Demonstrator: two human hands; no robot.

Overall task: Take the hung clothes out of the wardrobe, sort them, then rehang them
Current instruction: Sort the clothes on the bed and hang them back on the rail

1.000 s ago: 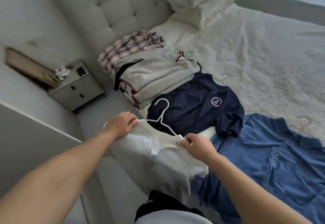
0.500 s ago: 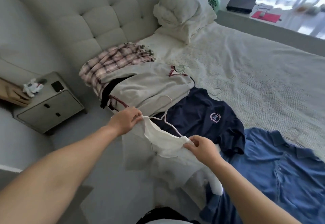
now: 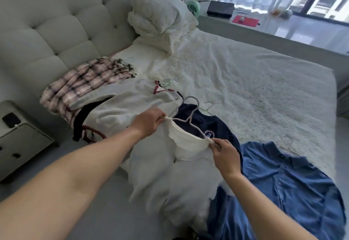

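Hands hold a white zip-front garment (image 3: 181, 175) up over the near edge of the bed (image 3: 255, 81): the left hand (image 3: 149, 121) pinches one shoulder and the right hand (image 3: 224, 153) pinches the other, each at an end of the white wire hanger (image 3: 190, 118) threaded through the neck. Behind the garment on the bed lie a navy T-shirt (image 3: 217, 126) with a round chest logo, a blue denim shirt (image 3: 294, 183) to its right, and a grey sweater (image 3: 128, 105) overlapping a pink plaid shirt (image 3: 85, 83) near the tufted headboard (image 3: 56, 22).
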